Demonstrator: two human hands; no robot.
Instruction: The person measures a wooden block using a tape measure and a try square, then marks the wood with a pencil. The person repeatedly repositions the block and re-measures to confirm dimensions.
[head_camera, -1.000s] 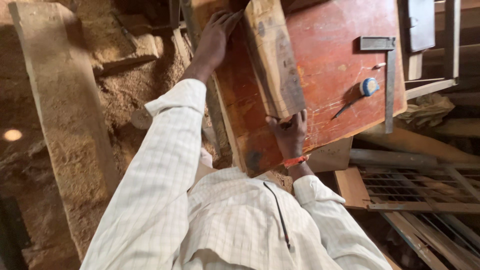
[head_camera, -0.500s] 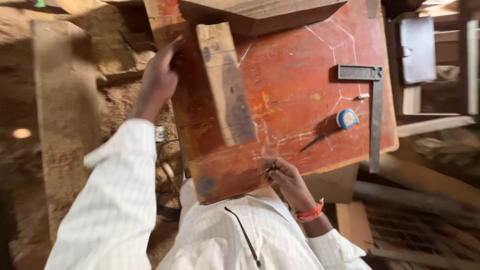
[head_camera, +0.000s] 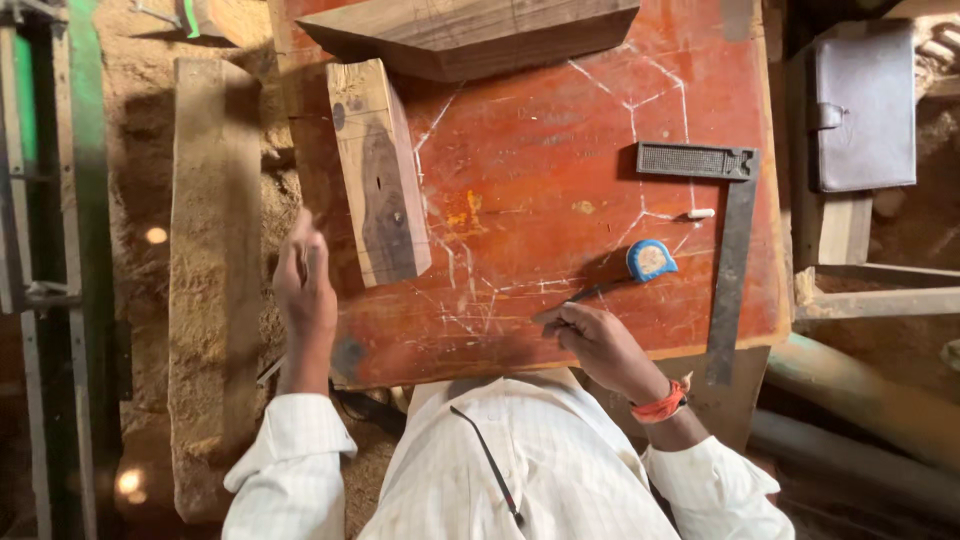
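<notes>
Both hands hover: right hand (head_camera: 595, 343) pinches a pencil (head_camera: 565, 304), left hand (head_camera: 303, 285) open beside the wood block (head_camera: 378, 170).

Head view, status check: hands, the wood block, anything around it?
Left hand open, off the red tabletop's left edge. Right hand pinching a small marker on the tabletop. Wood block lying untouched. Tape measure and try square lie right.

Counting two bare hands: left hand (head_camera: 305, 290) open off the board's edge, right hand (head_camera: 598, 342) pinching something thin. Two wood blocks: one pale rectangular wood block (head_camera: 378, 172) just up from the left hand, one dark wedge-shaped wood slab (head_camera: 470, 35) beyond it. One steel try square (head_camera: 735, 225), one blue tape measure (head_camera: 651, 259), one chalk stick (head_camera: 701, 213), all past the right hand. One red chalk-marked tabletop (head_camera: 540, 150).
</notes>
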